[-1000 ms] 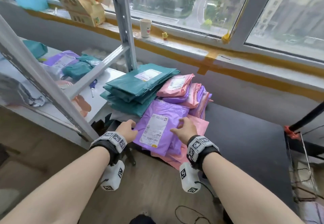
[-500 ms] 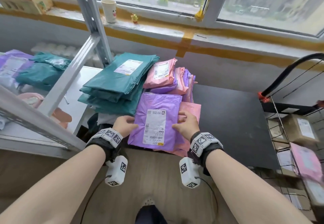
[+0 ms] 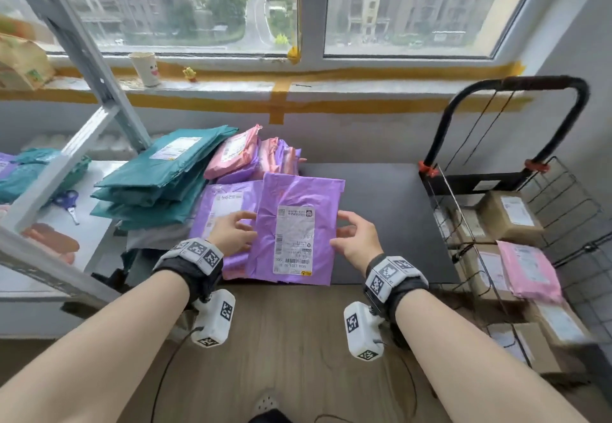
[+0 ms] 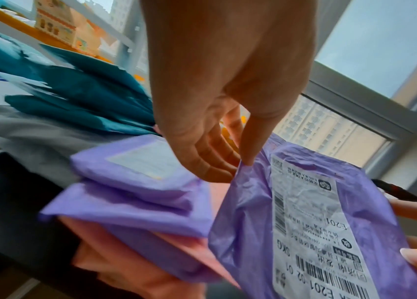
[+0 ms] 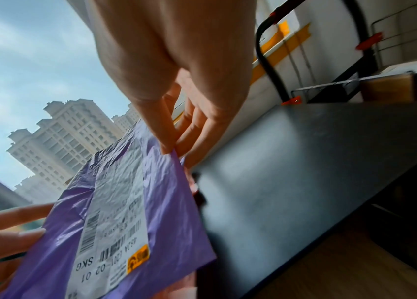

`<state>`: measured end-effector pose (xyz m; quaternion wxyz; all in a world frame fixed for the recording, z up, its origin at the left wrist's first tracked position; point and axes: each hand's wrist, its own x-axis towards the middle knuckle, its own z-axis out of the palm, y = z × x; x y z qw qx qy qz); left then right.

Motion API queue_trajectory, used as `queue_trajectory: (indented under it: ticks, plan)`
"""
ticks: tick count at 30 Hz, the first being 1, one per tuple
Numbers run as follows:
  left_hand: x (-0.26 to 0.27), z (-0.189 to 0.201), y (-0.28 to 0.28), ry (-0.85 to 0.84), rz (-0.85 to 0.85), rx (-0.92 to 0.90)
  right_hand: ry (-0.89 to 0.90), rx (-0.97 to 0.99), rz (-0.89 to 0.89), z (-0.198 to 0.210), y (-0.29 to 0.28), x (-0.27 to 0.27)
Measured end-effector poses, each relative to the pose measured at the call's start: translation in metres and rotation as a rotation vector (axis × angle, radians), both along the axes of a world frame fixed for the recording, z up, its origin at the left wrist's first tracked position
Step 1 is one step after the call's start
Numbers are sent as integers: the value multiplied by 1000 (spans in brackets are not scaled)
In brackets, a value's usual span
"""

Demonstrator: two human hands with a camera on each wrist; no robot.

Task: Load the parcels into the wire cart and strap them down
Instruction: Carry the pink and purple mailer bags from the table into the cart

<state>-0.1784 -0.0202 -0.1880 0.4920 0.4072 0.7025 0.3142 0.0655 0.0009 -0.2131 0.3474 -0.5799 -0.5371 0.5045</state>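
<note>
Nearest, the two forearms reach forward with tagged bands and small white camera blocks at the wrists. The left hand [image 3: 233,235] pinches the left edge of a purple parcel [image 3: 294,230], thumb tip on top and fingers curled under it, as the left wrist view shows. The right hand [image 3: 357,240] pinches the parcel's right edge the same way, thumb and forefinger meeting on the plastic in the right wrist view. The hands stand apart with the parcel stretched between them, label [image 3: 294,240] up, its near edge over the front edge of the dark table [image 3: 390,210]. Whether it is lifted clear or rests on the parcels below, I cannot tell.

Just left of it and partly under it lies a second purple parcel [image 3: 225,204], label up, on top of more purple and pink ones [image 4: 115,248] stacked at the table's front left. Beyond these sits a pile of teal parcels [image 3: 159,177], and beside that, toward the wall, a heap of pink and purple parcels [image 3: 251,157]. A grey metal rack [image 3: 96,65] stands to the left, with more teal and purple parcels on its shelf.

To the right of the table stands the wire cart [image 3: 563,197] with a black handle [image 3: 536,83]; in it are several brown boxes [image 3: 510,217] and a pink parcel [image 3: 530,270] lying on them.

Farthest off, a paper cup [image 3: 144,68] and a small yellow figure [image 3: 189,73] stand on the windowsill.
</note>
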Motion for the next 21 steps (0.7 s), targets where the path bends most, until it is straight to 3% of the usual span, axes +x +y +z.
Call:
queue_trajectory:
  ticks: [10, 16, 21]
  plan:
    - [238, 14, 12, -33, -187, 62, -4, -13, -160, 2, -31, 234]
    - [331, 9, 44, -24, -333, 20, -20, -72, -277, -3, -18, 323]
    - [397, -6, 106, -36, -417, 0, -77, -93, -399, -10, 25, 382]
